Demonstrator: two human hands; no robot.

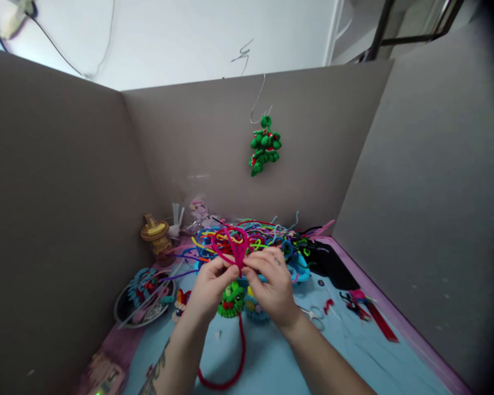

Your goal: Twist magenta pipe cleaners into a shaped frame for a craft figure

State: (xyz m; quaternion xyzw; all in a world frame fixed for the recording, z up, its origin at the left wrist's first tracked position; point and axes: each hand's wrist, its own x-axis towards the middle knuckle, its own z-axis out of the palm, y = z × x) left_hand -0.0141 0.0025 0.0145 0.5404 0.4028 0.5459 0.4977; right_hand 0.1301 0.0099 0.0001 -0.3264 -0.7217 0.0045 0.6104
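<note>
Clearly, pink loops [240,253] pinched over a pale-blue worktop [267,356]

Left hand [214,280] and right hand [271,280] pinch the loops' base between their fingers. Scissors [310,314] lie right of the fingers, a bowl [121,304] left. Behind them sits a blue tray [302,271]; farther, a grey partition [189,142] with a green ornament [265,144] hanging higher than the fingers, then a white wall [181,38].

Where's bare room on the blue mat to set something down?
Best patch: the blue mat at front right, between the right forearm, scissors and red strip, though faint lines cross it. A smaller one lies between the red cord and that forearm. It's crowded at back, where fuzzy stems overflow the tray; in the bowl; and beside the left hand, at the green figure.
</note>
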